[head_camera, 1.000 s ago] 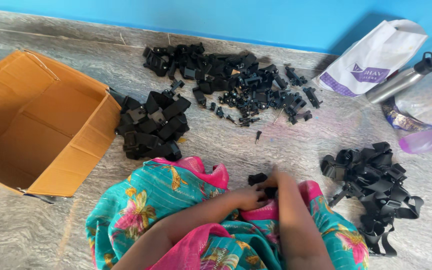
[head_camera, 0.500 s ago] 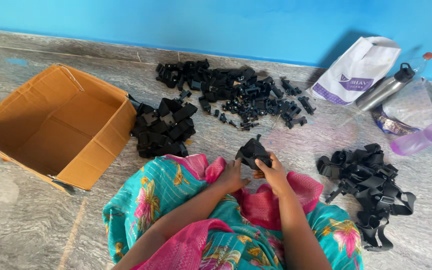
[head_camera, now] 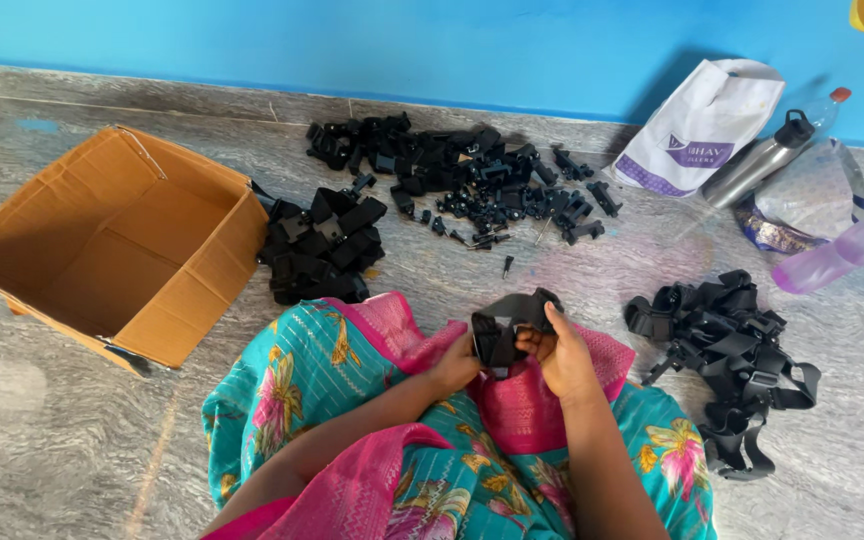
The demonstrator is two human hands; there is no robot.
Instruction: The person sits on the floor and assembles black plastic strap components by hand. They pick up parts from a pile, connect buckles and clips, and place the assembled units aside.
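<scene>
Holding strap piece (head_camera: 512, 322) still, left hand (head_camera: 455, 364), right hand (head_camera: 562, 358).

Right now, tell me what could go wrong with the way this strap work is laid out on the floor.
1. Small black clips lie scattered loose by the wall; some could get lost or stepped on.
2. The tangled straps beside the right hand may snag when one is pulled free.
3. The metal bottle leans on the white bag; it could roll into the parts.
</scene>
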